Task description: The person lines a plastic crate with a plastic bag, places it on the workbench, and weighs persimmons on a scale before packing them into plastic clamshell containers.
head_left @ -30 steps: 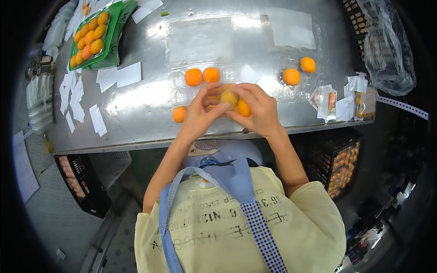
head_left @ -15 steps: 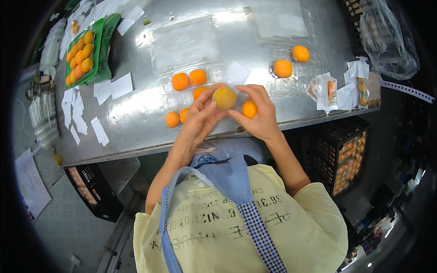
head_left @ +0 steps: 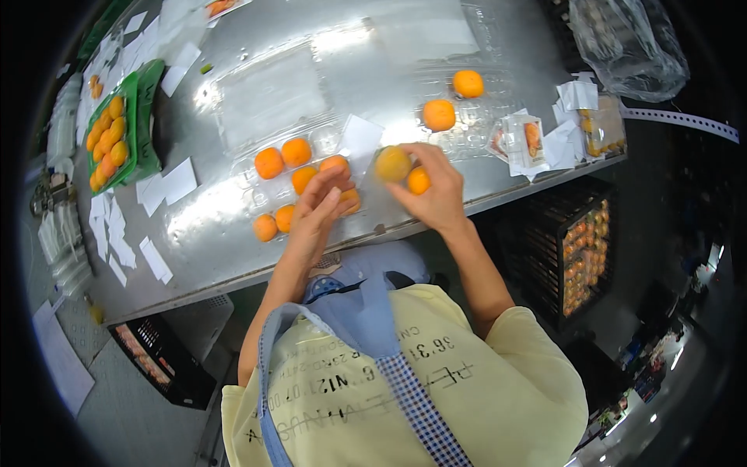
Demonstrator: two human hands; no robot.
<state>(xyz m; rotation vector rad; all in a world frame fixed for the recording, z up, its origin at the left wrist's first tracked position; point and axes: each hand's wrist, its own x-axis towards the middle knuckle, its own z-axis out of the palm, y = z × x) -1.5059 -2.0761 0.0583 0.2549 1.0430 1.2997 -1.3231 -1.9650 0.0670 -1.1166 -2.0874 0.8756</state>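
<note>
My right hand [head_left: 437,187] is closed on a yellowish orange [head_left: 393,164], gripped at the fingertips, while a smaller, brighter orange [head_left: 419,180] sits between thumb and palm. To its left, my left hand [head_left: 317,204] hovers over the near side of a clear plastic tray [head_left: 320,148], fingers loosely apart and nothing held. Several oranges [head_left: 269,163] rest in that tray's hollows, some partly hidden by the left fingers. A white slip of paper [head_left: 362,138] lies at the tray's far right corner.
Another clear tray at the right holds two oranges [head_left: 440,115]. Beyond it are paper slips and printed labels [head_left: 532,140]. A green tray of yellow-orange fruit [head_left: 145,124] stands at the left. Below the table's right edge is a black crate [head_left: 562,257] of fruit.
My left hand has let go of the yellowish orange and moved left over the tray. My right hand now holds that orange alone. The view has shifted to the right.
</note>
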